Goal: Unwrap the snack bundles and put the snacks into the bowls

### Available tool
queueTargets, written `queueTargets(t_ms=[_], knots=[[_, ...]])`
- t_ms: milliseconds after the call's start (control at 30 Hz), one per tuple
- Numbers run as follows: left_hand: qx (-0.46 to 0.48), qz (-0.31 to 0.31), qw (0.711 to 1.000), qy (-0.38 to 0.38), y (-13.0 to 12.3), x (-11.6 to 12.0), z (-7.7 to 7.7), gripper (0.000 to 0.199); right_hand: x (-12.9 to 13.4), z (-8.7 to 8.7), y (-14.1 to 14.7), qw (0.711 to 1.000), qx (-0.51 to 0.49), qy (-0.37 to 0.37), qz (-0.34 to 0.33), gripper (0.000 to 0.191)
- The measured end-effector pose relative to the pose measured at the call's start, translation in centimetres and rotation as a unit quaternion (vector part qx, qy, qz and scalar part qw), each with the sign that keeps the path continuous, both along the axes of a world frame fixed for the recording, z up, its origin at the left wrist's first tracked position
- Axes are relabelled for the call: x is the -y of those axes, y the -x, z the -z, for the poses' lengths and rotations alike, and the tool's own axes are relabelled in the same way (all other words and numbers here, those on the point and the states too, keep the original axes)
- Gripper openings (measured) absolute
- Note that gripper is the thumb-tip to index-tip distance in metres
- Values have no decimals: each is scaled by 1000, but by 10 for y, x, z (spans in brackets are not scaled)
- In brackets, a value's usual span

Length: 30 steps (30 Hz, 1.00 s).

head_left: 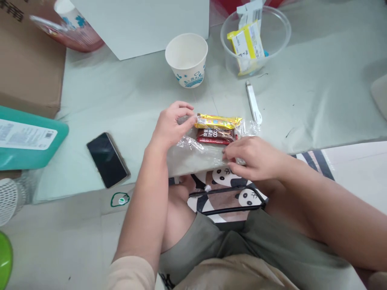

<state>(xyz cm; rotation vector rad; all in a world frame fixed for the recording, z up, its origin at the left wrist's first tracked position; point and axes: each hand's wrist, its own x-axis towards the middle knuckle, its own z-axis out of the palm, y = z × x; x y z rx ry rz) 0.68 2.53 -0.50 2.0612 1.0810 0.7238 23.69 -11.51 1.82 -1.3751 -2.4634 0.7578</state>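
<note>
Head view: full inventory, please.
Long packet: 1, yellow, between hands
Dark packet: 1+, brown-red, beside it
Film: 1+, clear, around packets
Cups: 2, white-blue, centre top, top left
Tub: 1, clear, top right
Tub packets: 2+, yellow/white, inside
Tool: 1, white, below tub
Phone: 1, black, left
Container: 1, teal, left
Carton: 1, brown, top left
Bowl: 1, pinkish, top left
Board: 1, white, top
Basket: 1, white, left
Object: 1, green, lower left
Panda print: 1, multicolour, between legs
Cloth: 1, pale green, table
Red item: 1, top
White items: 2, right
Left hand, right hand: 2, by packets
Legs: 2, shorts, bottom
</note>
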Motion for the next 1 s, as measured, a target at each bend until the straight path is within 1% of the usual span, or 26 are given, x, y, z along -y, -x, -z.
queueTargets(t_ms=[67, 100, 167, 267, 300, 367, 433, 500, 533, 600, 667, 700, 767, 867, 1000], knots=[[40, -16, 999, 2, -4, 0, 1, 9, 0, 0, -1, 1000, 9, 0, 22, 30], [57, -24, 998, 8, -6, 0, 2, 11, 1, 1, -1, 999, 12, -14, 41, 32], [88, -37, 995, 34, -10, 0, 4, 15, 2, 3, 0, 993, 4, -73, 94, 30], [122, -64, 988, 76, -15, -2, 6, 18, 3, 6, 6, 967, -24, -181, 179, 26], [131, -74, 985, 89, -16, -2, 6, 18, 2, 6, 9, 958, -29, -209, 193, 25], [144, -91, 979, 114, -19, -4, 7, 21, -1, 6, 17, 953, -32, -241, 182, 25], [156, -103, 973, 138, -21, -5, 6, 24, -7, 6, 28, 961, -26, -240, 138, 30], [165, -109, 968, 156, -22, -6, 6, 26, -12, 8, 40, 972, -3, -216, 96, 41], [171, -110, 966, 161, -23, -6, 6, 27, -15, 10, 45, 976, 17, -200, 87, 47], [186, -107, 962, 166, -24, -6, 6, 29, -21, 13, 52, 978, 67, -169, 97, 60], [198, -98, 961, 166, -23, -5, 7, 30, -26, 15, 54, 974, 117, -142, 132, 70], [202, -91, 961, 166, -23, -4, 8, 30, -28, 15, 53, 971, 137, -130, 144, 74], [206, -76, 962, 163, -22, -4, 12, 28, -32, 13, 52, 968, 166, -119, 144, 78], [208, -69, 964, 150, -20, -4, 17, 28, -35, 9, 53, 962, 201, -127, 133, 73], [198, -93, 967, 131, -16, -5, 20, 29, -35, 5, 55, 949, 242, -156, 132, 44]])
